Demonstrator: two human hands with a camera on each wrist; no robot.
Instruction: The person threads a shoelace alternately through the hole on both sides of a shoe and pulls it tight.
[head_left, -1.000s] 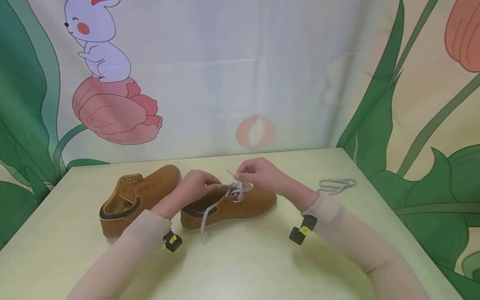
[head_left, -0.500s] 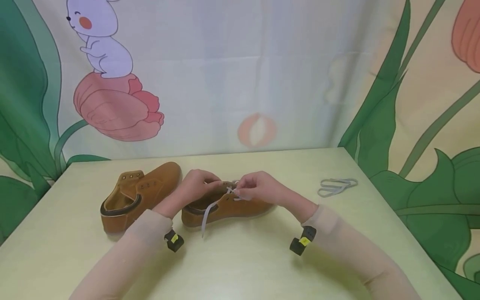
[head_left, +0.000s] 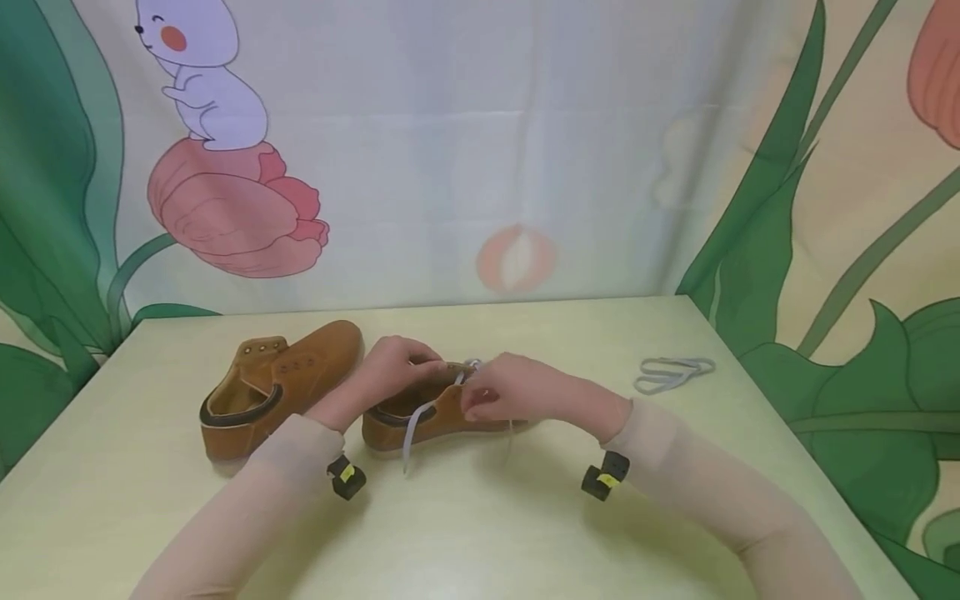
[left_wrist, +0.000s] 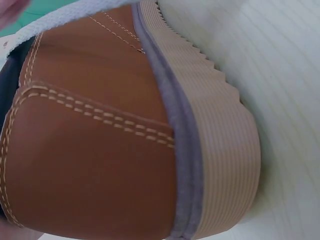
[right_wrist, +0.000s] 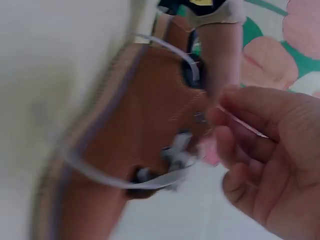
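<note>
A brown shoe stands in the middle of the table, toe to the right, with a pale lace hanging over its near side. My left hand pinches the far edge of its opening. Over the eyelets is my right hand, its fingers loosely curled. The right wrist view shows that hand beside the eyelets, with no lace visible in its grip; another lace length loops from them across the shoe side. Heel leather and a lace fill the left wrist view.
A second brown shoe, its eyelets bare, stands to the left on the table. A folded pale lace lies at the right. Behind the table hangs a printed curtain.
My right hand has come down and nearer from above the eyelets, and the lace end that it pinched now hangs on the shoe's near side. My left hand has barely moved.
</note>
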